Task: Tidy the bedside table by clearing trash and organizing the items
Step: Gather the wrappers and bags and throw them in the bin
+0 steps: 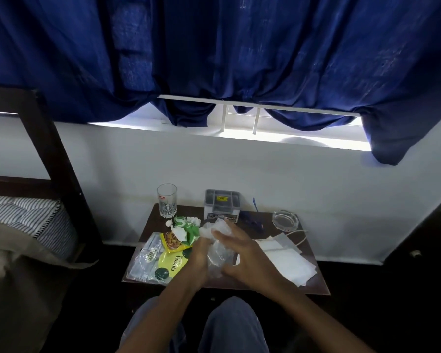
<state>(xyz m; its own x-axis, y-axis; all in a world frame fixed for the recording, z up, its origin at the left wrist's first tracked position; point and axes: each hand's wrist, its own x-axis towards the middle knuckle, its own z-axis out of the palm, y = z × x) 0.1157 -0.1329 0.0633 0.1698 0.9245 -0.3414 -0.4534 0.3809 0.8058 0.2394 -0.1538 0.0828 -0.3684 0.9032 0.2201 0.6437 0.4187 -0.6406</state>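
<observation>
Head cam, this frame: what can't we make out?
Head view only:
1. Fingers of the left hand: hidden behind the clear plastic and the right hand; grip unclear.
2. Grey organizer box: compartments too dark to see contents; label print too small.
3. Blue item right of the box: dark and blurred, unidentifiable.
4. Table: front edge partly covered by both arms.

Left hand (201, 254) and right hand (243, 250) close together, fingers seemingly curled.
</observation>
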